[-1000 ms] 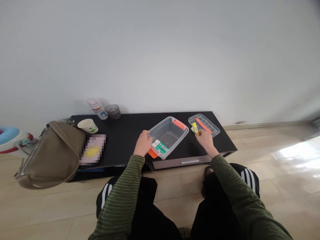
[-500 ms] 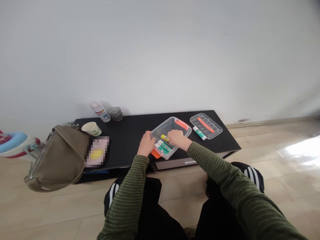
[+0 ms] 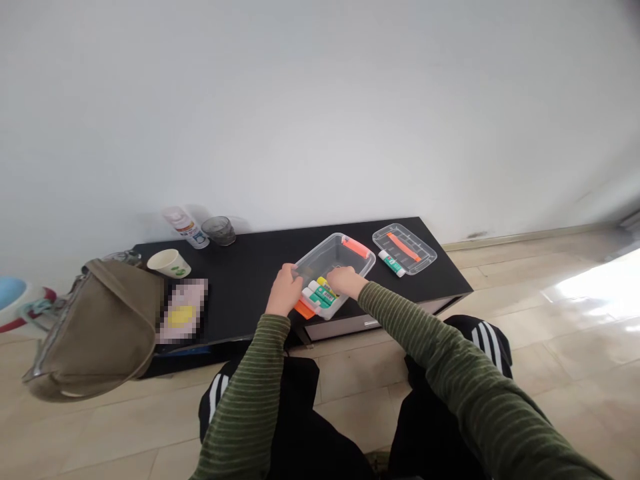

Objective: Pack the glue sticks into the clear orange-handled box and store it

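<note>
My left hand (image 3: pixel 285 291) is closed on the left rim of a clear plastic box (image 3: pixel 311 263) with orange latches. Inside the box, my right hand (image 3: pixel 346 281) has its fingers closed on a yellow glue stick (image 3: pixel 321 281), partly hidden by them. That stick lies low beside green-and-white glue sticks (image 3: pixel 321 295) at the box's near end. To the right, the clear lid (image 3: pixel 425 257) with an orange handle lies flat, and another green-and-white glue stick (image 3: pixel 392 264) rests at its left edge.
On the left of the black table (image 3: pixel 270 248) stand a paper cup (image 3: pixel 167 263), a spray can (image 3: pixel 186 228) and a dark glass (image 3: pixel 219 231). A brown bag (image 3: pixel 103 327) and a blurred pink item (image 3: pixel 184 310) are at the left end. A wall (image 3: pixel 320 133) rises behind.
My right hand has lowered the yellow glue stick toward the near end, beside the green-and-white ones. My left hand stays on the box rim. The view has shifted slightly.
</note>
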Demonstrator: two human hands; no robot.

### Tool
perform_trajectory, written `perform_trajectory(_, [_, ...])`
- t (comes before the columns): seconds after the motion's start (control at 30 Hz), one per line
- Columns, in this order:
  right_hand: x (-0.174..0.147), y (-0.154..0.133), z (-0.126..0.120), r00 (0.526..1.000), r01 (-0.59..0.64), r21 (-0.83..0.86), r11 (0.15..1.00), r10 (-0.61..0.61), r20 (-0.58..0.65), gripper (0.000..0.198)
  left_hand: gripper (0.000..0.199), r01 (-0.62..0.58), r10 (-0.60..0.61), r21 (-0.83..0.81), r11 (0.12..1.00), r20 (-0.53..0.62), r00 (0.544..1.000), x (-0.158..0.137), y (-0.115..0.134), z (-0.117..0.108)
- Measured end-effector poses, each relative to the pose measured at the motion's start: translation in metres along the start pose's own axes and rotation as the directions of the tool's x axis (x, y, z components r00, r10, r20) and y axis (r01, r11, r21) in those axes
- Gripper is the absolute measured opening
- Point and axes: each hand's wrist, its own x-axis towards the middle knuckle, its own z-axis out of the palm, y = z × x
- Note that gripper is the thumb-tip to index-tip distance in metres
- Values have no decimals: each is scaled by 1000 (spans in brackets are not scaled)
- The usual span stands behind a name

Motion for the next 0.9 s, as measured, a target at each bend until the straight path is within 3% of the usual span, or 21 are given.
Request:
perform_trajectory(0.13, [-13,-2,-6,999,-23,4,1000,24,-38,25,36,-9,9,-13,1000,10,1000,1,-2,1])
perform_trajectory(0.2, [-24,7,-10,979,6,48,999,4,-204,25,37,-7,7,-20,1000,23,1000,1,-3,2])
perform_trajectory(0.23, [-30,15,-11,940,30,87,996,2,-341,28,37,-5,6,-24,1000,29,1000,1,-3,2])
perform_trajectory(0.27, [-36,27,-11,871,51,135,990,22,-490,31,38,-4,5,-28,1000,33,999,1,-3,2])
perform_trajectory(0.33, [-46,60,-10,692,50,242,969,141,-708,35,38,-3,5,-35,999,36,999,1,-3,3])
perform_trajectory(0.37, [-50,79,-7,628,3,301,954,233,-742,36,38,-4,5,-37,999,35,999,1,-3,3])
perform_trajectory(0.43, [-53,117,2,581,-123,397,910,390,-714,37,38,-3,5,-34,999,34,999,1,-2,3])
perform_trajectory(0.47, [-53,134,8,601,-193,416,889,442,-666,36,38,-4,5,-31,1000,36,999,1,-2,3])
perform_trajectory(0.53, [-52,159,26,699,-308,395,866,487,-523,33,37,-8,9,-26,1000,40,999,2,-1,2])
perform_trajectory(0.63, [-49,174,54,801,-382,315,869,481,-355,33,38,-7,8,-26,1000,34,999,3,-1,3])
perform_trajectory(0.77, [-44,170,76,813,-392,245,887,459,-359,33,37,-21,22,-40,999,25,999,3,-3,4])
perform_trajectory(0.9, [-38,165,77,787,-454,215,865,502,-359,39,35,-39,40,-43,998,18,999,2,-2,4])
